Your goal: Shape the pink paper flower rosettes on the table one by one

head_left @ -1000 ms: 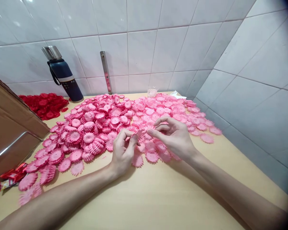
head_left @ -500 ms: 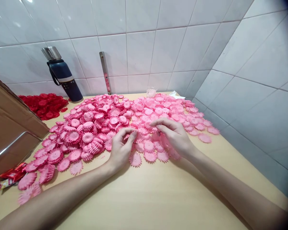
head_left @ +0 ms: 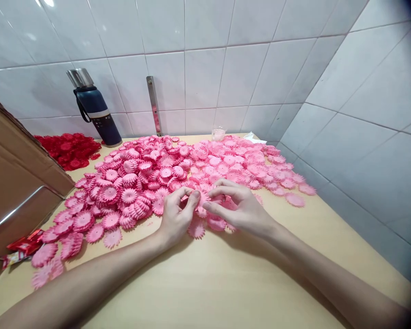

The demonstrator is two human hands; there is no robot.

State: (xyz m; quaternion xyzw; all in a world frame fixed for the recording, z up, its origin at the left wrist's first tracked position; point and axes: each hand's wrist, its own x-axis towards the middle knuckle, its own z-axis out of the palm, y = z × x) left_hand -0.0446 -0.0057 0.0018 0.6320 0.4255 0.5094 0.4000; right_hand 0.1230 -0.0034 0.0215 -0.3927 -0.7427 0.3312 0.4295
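My left hand is closed in a pinch, thumb against the bent index finger, at the front of the pink pile. What sits in the pinch is too small to make out. Close on its right, my right hand has its fingers curled toward the thumb; pink shows at the tips, but I cannot separate a held piece from the pile behind. Below and between the hands lie light pink, scalloped fabric flower discs. Darker pink discs, many nested in stacks, heap up to the left; paler flat ones spread to the right.
A navy flask stands at the back left beside a heap of red discs. A cardboard box and a red wrapper are at the left. A small clear cup and a metal strip stand near the tiled wall.
My right hand has moved left and slightly down, so its fingertips are now close to my left hand's. The left hand stays pinched in nearly the same place. The view has shifted slightly.
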